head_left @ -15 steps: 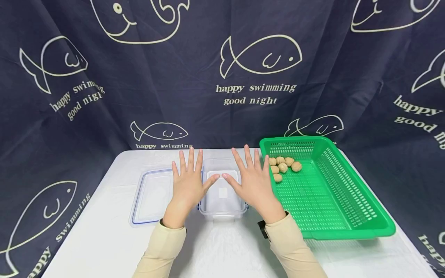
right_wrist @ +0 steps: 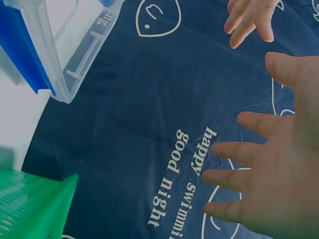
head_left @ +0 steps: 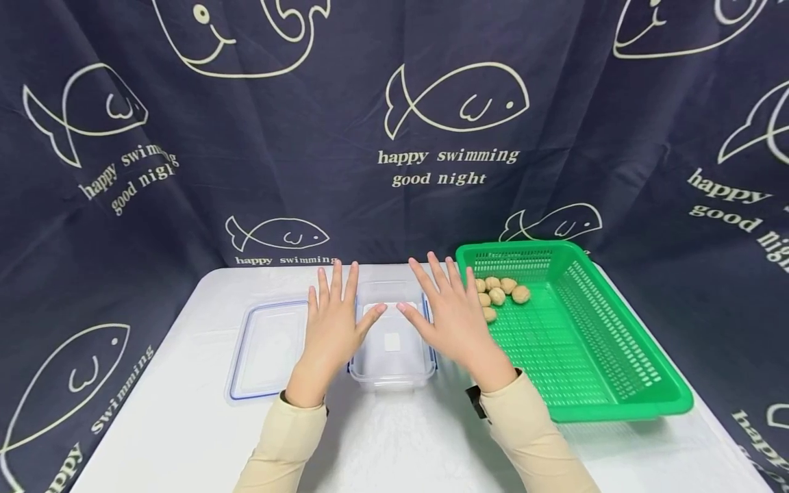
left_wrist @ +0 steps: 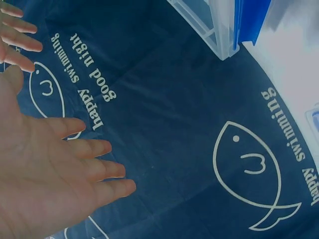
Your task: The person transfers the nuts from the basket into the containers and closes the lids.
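Both hands hover over the table with fingers spread and hold nothing. My left hand point(head_left: 333, 329) overlaps the left side of a clear plastic food container point(head_left: 392, 366) in the head view. The right hand point(head_left: 455, 318) overlaps its right side and the near-left rim of a green basket, thumb pointing toward the left thumb. Several walnuts point(head_left: 497, 296) lie in the basket's far left corner, partly covered by the right fingers. Each wrist view shows a bare palm with straight fingers, the left palm point(left_wrist: 45, 169) and the right palm point(right_wrist: 284, 174).
The container's lid point(head_left: 265, 356), clear with a blue seal, lies flat left of it, partly behind the left hand. The green basket point(head_left: 616, 411) fills the table's right side. A dark fish-print cloth point(head_left: 345, 185) hangs behind the white table point(head_left: 185, 383).
The head view has shifted slightly, so the table things sit a little further left. My right hand has moved slightly right and tilted. The left hand is nearly unchanged.
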Tool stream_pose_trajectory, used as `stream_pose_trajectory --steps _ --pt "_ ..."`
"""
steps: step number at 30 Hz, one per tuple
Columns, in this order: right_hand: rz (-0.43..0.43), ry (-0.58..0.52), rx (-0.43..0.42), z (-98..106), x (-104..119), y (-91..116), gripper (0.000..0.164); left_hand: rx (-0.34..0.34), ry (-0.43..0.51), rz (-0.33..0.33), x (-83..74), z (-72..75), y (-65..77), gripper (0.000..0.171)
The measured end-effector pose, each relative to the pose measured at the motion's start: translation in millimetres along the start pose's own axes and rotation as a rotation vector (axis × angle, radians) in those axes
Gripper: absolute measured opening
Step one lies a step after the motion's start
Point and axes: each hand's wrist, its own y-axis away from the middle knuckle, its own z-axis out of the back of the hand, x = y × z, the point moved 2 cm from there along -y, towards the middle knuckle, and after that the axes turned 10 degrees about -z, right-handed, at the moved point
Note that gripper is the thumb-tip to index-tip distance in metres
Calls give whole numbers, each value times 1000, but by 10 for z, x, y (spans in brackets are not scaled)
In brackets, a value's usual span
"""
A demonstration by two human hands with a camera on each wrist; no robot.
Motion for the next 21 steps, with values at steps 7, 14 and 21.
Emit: stream_pose_trajectory --steps 7,14,21 --pt "87 -9 7 171 -30 -122 68 -59 76 -15 19 20 0 81" --pt "138 -1 7 338 -117 -283 69 -141 168 -22 53 32 2 77" --pt "179 -38 -12 451 -223 -422 65 -258 277 -50 94 35 -9 62"
